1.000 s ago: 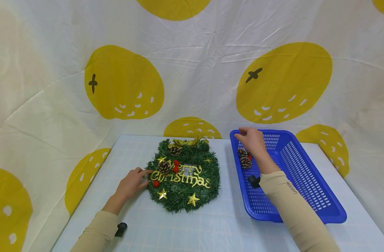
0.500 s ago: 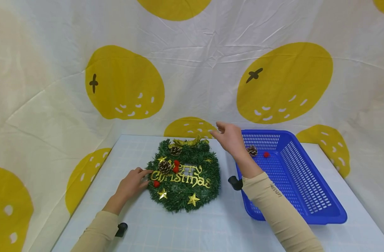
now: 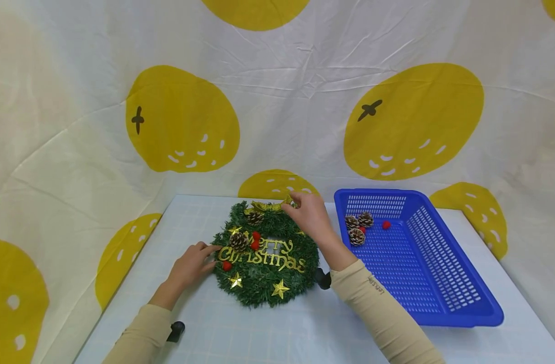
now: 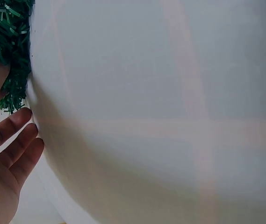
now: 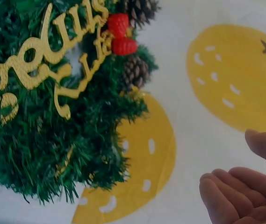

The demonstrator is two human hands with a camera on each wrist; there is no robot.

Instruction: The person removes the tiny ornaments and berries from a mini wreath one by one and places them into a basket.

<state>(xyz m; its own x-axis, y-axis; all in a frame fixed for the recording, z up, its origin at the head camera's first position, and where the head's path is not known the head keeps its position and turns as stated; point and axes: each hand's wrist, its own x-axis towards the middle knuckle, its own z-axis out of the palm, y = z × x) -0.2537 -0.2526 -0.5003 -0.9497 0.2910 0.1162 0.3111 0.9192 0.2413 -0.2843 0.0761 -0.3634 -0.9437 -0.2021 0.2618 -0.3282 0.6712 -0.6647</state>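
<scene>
While the right hand [image 3: 310,212] hangs with its fingers loosely bent and the thumb well apart from them, it has hold of nothing; the head view sets its fingertips right at the gold bow [image 3: 266,207], yet the right wrist view leaves a gap around them, so whether they touch it is hard to tell. Nearer the body and off to that hand's left, the left hand [image 3: 191,265] keeps its fingers relaxed and nearly straight, touching the edge of the wreath [image 3: 259,283] without a firm grip. The wreath lies flat just beyond those left fingertips, stretching across to below the right hand. It should be light and springy, its tinsel needles giving under a squeeze and offering plenty of friction, probably over a stiffer ring. The sound hold is deep in the greenery at the rim, beside either hand, rather than on the gold lettering [image 3: 253,258] between the hands, which looks thin, slick and easily bent or pulled loose. Pressing on the pine cone [image 3: 238,241] or the red berries [image 3: 256,244], just right of the left fingertips, also risks detaching them. Beyond the right hand, on its outer side, stands the blue basket [image 3: 464,320], with loose cones [image 3: 357,236] inside.
</scene>
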